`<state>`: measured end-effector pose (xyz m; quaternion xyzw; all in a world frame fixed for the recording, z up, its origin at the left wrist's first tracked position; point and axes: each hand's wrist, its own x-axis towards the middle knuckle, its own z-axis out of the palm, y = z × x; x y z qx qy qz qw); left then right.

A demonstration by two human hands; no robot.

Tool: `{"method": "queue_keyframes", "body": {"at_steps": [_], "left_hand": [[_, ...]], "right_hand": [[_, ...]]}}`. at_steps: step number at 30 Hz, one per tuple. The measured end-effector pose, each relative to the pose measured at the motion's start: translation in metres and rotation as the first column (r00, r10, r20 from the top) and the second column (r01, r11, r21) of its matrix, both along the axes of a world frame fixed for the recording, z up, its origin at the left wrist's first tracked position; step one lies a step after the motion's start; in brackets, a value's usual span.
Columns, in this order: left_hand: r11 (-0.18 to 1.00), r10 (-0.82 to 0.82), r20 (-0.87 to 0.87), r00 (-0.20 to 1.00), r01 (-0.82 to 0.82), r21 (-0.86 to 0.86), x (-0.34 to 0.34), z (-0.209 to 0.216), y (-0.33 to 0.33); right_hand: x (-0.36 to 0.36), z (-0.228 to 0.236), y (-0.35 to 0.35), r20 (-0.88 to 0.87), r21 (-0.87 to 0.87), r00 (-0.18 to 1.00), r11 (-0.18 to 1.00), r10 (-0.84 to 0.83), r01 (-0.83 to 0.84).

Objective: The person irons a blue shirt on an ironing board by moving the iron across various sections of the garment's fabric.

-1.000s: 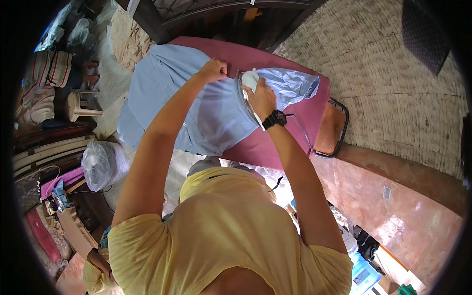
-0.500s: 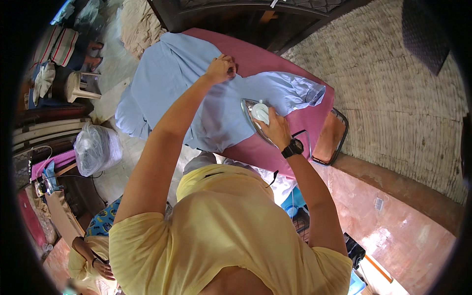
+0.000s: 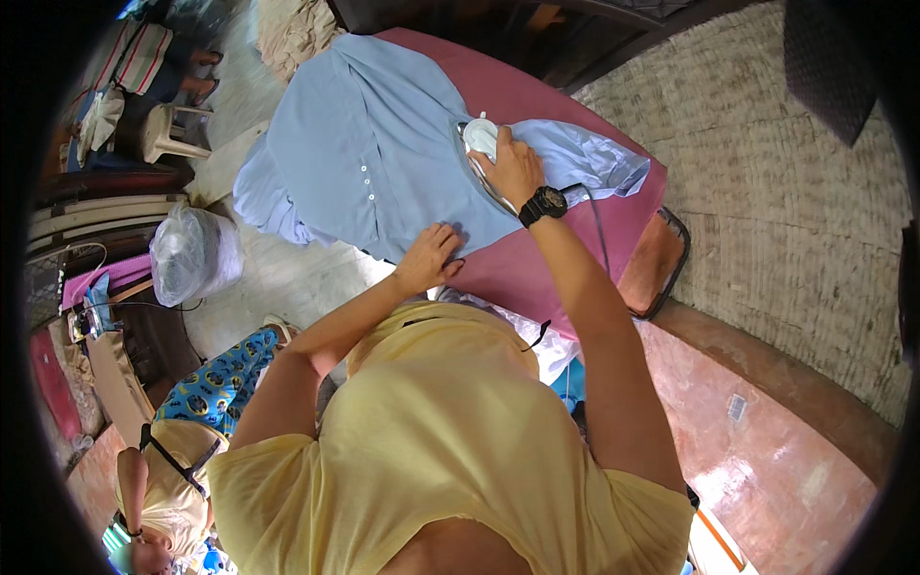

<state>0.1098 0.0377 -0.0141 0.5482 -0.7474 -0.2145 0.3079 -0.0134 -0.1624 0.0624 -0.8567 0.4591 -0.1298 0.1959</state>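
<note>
A light blue buttoned shirt is spread over a mauve-covered ironing board. Its crumpled sleeve reaches toward the board's right end. My right hand, with a black watch on the wrist, is closed round the handle of a clothes iron, which lies on the shirt beside the sleeve. The iron's cord trails back past my wrist. My left hand lies at the shirt's near edge, fingers slightly bent and apart, holding nothing.
A metal frame end juts from the board's right. A plastic-wrapped bundle and a white stool stand at left. Another person in patterned blue trousers is at lower left. Crumpled beige cloth lies beyond the board.
My left hand has come back from the shirt's far part to its near edge. My right hand has slid the iron farther away and slightly left over the shirt.
</note>
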Motion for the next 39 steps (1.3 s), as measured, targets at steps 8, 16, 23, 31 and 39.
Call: {"method": "queue_keyframes", "body": {"at_steps": [8,16,23,31,39], "left_hand": [[0.984,-0.033,0.034,0.999,0.027,0.178,-0.011,-0.022,0.019],[0.956,-0.051,0.189,0.981,-0.006,0.293,-0.019,-0.015,0.023],[0.992,0.122,0.051,0.991,-0.123,0.011,-0.010,0.001,0.037],[0.842,0.477,-0.223,0.850,-0.515,-0.161,0.028,0.032,0.014],[0.804,0.543,-0.225,0.809,-0.578,-0.138,0.046,0.035,-0.007]], "right_hand": [[-0.021,0.000,0.014,-0.108,0.042,0.992,0.997,0.072,-0.068],[-0.072,0.001,0.032,-0.167,0.102,0.921,0.936,0.351,-0.338],[-0.069,0.011,0.040,-0.192,0.109,0.884,0.904,0.427,-0.413],[-0.026,0.000,0.068,-0.160,0.047,0.883,0.897,0.440,-0.439],[-0.088,0.002,0.084,-0.115,0.060,0.904,0.911,0.411,-0.407]]}}
